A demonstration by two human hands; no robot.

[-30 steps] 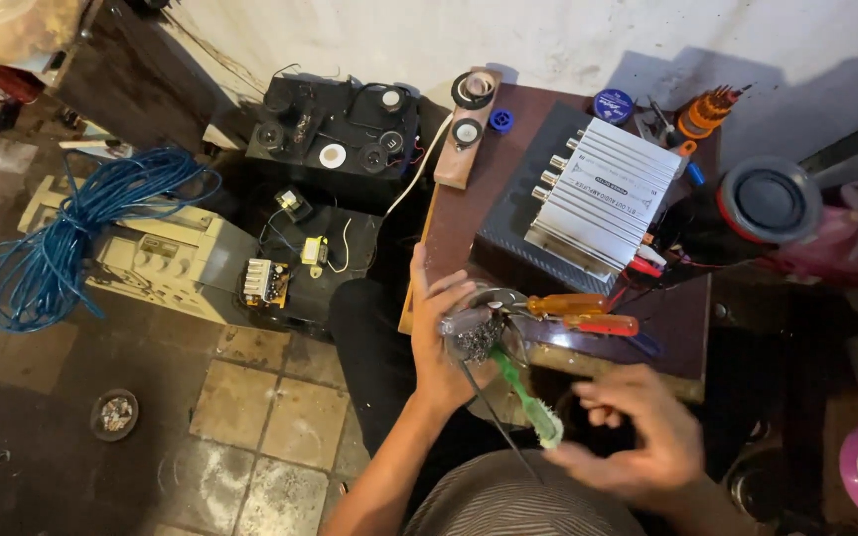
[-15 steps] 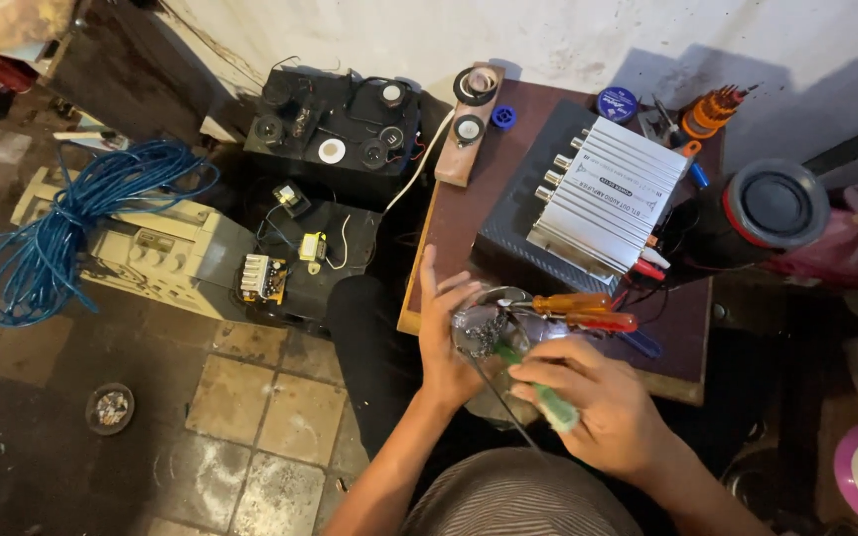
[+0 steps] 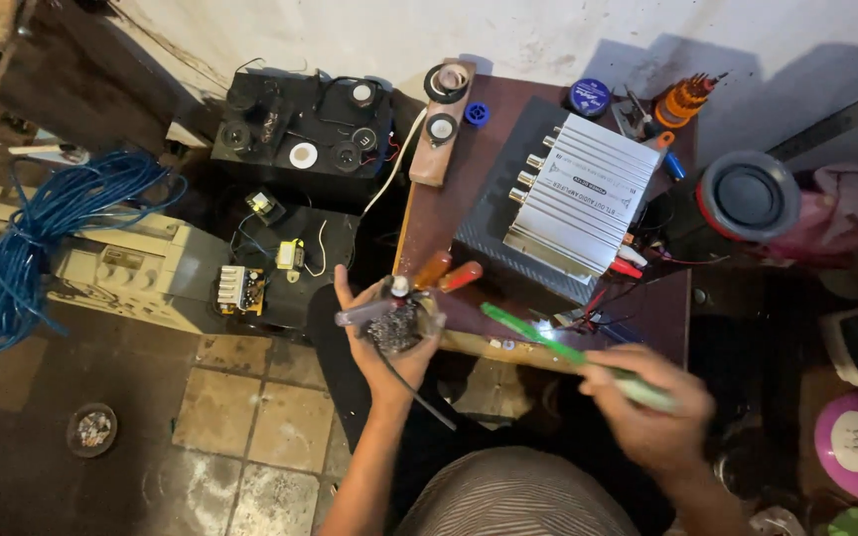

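Note:
My left hand (image 3: 381, 347) holds a small dark metal part (image 3: 395, 326) with a black cable hanging from it, at the near edge of a brown wooden table (image 3: 469, 213). Two orange-handled tools (image 3: 447, 273) lie just beyond that hand. My right hand (image 3: 647, 409) grips a green-handled tool (image 3: 548, 342), its tip pointing up-left toward the table edge, a short way right of the part. A silver finned amplifier (image 3: 573, 203) sits on the table behind both hands.
A black box with speaker cones (image 3: 300, 139) stands left of the table, with circuit boards (image 3: 242, 288) below it. A coil of blue cable (image 3: 47, 238) lies on a beige machine at far left. A round speaker (image 3: 747, 196) sits at right.
My right hand came to the part in my left hand, then drew away to the right with the green-handled tool. The left hand stays at the table edge.

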